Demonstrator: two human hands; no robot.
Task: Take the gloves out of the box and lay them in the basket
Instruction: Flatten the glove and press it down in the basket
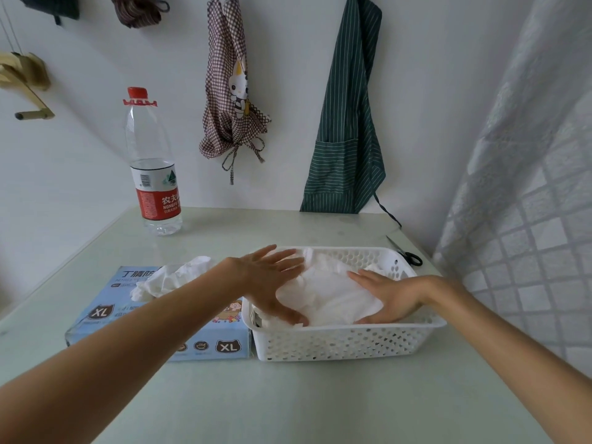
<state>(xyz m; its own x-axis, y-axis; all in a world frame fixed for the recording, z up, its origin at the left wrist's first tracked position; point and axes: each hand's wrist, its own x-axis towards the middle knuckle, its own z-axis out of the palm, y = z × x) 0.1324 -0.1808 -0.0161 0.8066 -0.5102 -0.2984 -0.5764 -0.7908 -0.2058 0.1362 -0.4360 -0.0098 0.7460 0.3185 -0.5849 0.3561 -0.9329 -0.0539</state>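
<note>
White wall stood behind your pale green table, with a curtain at the right. You had one box, one basket, one bottle, one pair of scissors and two aprons, checked and striped, hanging on the wall. The gloves lay piled in the basket, too crumpled to count or to tell which way they pointed; more white material stuck out of the box top. The basket ran long left to right, touching the box's right end. Your left hand and right hand both lay flat on the pile, fingers straight and spread, gripping nothing. The bottle stood far left, the scissors far right behind the basket.
</note>
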